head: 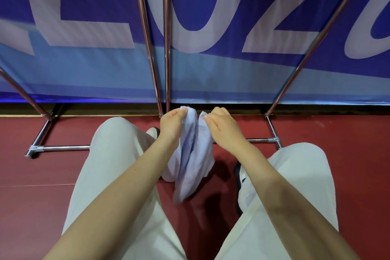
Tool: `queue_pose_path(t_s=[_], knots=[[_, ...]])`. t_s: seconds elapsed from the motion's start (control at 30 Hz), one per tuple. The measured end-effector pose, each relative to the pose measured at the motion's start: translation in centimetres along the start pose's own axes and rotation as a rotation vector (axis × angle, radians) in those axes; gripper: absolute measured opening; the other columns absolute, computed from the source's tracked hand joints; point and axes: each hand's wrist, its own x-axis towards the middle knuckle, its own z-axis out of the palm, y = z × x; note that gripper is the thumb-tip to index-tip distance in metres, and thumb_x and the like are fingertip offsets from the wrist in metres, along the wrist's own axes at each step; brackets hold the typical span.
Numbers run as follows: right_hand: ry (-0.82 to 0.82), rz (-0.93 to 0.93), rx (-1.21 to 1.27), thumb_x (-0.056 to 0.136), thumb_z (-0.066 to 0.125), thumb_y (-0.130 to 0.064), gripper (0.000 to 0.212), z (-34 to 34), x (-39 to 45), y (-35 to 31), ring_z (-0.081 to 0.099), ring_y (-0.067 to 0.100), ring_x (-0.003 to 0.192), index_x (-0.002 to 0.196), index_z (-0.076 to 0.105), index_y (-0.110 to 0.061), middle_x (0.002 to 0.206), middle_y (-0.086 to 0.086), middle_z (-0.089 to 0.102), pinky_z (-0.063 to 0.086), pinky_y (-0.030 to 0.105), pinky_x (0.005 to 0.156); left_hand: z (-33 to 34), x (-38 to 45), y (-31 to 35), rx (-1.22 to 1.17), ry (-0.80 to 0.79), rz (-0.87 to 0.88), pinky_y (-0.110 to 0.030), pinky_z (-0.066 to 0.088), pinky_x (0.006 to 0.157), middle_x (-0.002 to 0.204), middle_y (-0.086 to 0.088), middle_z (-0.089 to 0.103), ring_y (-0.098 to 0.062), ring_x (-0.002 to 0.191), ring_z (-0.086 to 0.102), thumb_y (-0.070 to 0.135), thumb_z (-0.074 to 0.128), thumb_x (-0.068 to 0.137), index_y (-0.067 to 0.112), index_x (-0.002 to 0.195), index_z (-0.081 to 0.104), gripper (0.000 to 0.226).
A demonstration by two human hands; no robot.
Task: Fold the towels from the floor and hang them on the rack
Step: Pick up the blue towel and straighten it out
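So the person is standing over a dark red floor, looking down past their own loose off-white trousers, with both bare arms stretched out in front. Between the hands hangs a pale lavender-blue cloth towel. The left hand pinches one top corner of it between thumb and fingertips, and the right hand pinches the other top corner the same way, fingers curled down onto the fabric. The two hands are close together, almost side by side, so the towel droops in a narrow doubled-over fold between the knees, its lower end hanging just above the floor (or maybe brushing it, honestly can't tell from this angle).

Right behind the hands is the shiny chrome metal tube rack. Its uprights rise from the floor and fan out toward the top of the view, and its base bars lie flat on the red floor on both sides of the legs. The towel is in front of the rack's middle uprights, near them, not hanging on any bar.

Behind the rack is a big blue banner with huge pale grey letters, with a lighter blue band along its bottom. A bit of dark shoe peeks out beside the right trouser leg.
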Motion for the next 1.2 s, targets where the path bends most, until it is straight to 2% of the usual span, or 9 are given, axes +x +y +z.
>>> queue_pose_path(t_s=[0.1,0.23,0.33,0.53,0.73,0.8,0.9,1.0,1.2], knots=[[0.037,0.043,0.093,0.099,0.03,-0.033,0.044,-0.3,0.0,-0.3,0.045,0.018,0.088,0.082,0.058,-0.003,0.089,0.0,0.053,0.037,0.032,0.077,-0.1,-0.1,-0.1,0.003,-0.032,0.013,-0.037,0.05,0.092,0.091,-0.006,0.068,-0.019,0.088,0.062,0.021,0.059,0.092,0.014,0.086,0.072,0.016],[-0.036,0.112,0.203,0.103,0.035,-0.021,0.035,-0.7,-0.1,-1.0,0.044,0.02,0.074,0.069,0.041,-0.019,0.074,-0.004,0.045,0.035,0.034,0.07,-0.3,-0.4,-0.4,0.014,-0.077,0.044,-0.032,0.049,0.075,0.086,-0.004,0.067,-0.018,0.08,0.061,0.023,0.057,0.093,0.01,0.09,0.073,0.021],[-0.088,0.118,0.268,0.102,0.038,-0.019,0.032,-0.3,0.1,-1.3,0.046,0.02,0.074,0.071,0.045,-0.016,0.074,-0.002,0.05,0.038,0.035,0.071,-0.3,-0.7,-0.8,0.024,-0.122,0.083,-0.037,0.052,0.084,0.094,-0.007,0.074,-0.026,0.092,0.068,0.025,0.053,0.095,0.013,0.094,0.076,0.025],[0.0,0.1,0.436,0.098,0.048,-0.012,0.048,-0.3,0.5,-2.3,0.05,-0.009,0.062,0.06,0.041,-0.039,0.06,-0.019,0.046,0.035,0.008,0.062,0.4,-1.6,-0.5,-0.022,-0.162,0.077,-0.034,0.05,0.078,0.085,-0.002,0.073,-0.019,0.087,0.065,0.029,0.056,0.094,0.02,0.095,0.077,0.024],[0.031,0.113,0.311,0.097,0.051,-0.019,0.047,-0.3,1.5,-2.2,0.04,0.002,0.058,0.055,0.036,-0.036,0.058,-0.015,0.039,0.029,0.018,0.06,1.1,-1.9,0.1,-0.114,-0.213,-0.002,-0.042,0.041,0.076,0.097,-0.019,0.062,-0.027,0.086,0.054,0.033,0.062,0.083,0.009,0.099,0.074,0.031],[0.029,0.11,0.272,0.097,0.05,-0.021,0.04,-0.4,1.6,-2.1,0.043,0.002,0.064,0.059,0.047,-0.035,0.066,-0.017,0.046,0.032,0.021,0.065,1.2,-1.9,0.1,-0.133,-0.24,0.005,-0.04,0.044,0.079,0.1,-0.021,0.064,-0.026,0.087,0.058,0.029,0.06,0.087,0.004,0.098,0.073,0.03],[0.018,0.096,0.158,0.098,0.047,-0.025,0.025,-0.6,1.8,-1.8,0.054,0.016,0.082,0.085,0.067,-0.02,0.086,-0.004,0.061,0.038,0.028,0.074,1.4,-1.6,0.2,-0.128,-0.246,-0.002,-0.039,0.045,0.08,0.098,-0.026,0.063,-0.027,0.087,0.059,0.026,0.061,0.083,-0.003,0.097,0.069,0.033],[0.016,0.076,0.028,0.099,0.045,-0.028,0.029,-0.8,1.9,-1.6,0.059,0.024,0.096,0.108,0.067,-0.013,0.106,0.004,0.067,0.042,0.031,0.077,1.7,-1.2,0.5,-0.092,-0.197,0.006,-0.039,0.045,0.076,0.089,-0.021,0.062,-0.026,0.082,0.056,0.021,0.061,0.079,-0.007,0.093,0.066,0.032],[0.047,0.091,-0.053,0.099,0.043,-0.027,0.027,-1.0,1.7,-1.0,0.057,0.025,0.086,0.094,0.065,-0.011,0.094,0.006,0.065,0.038,0.031,0.069,1.9,-1.4,0.7,-0.027,-0.278,0.073,-0.037,0.049,0.081,0.101,-0.03,0.066,-0.025,0.086,0.063,0.025,0.061,0.084,-0.003,0.096,0.07,0.032]])
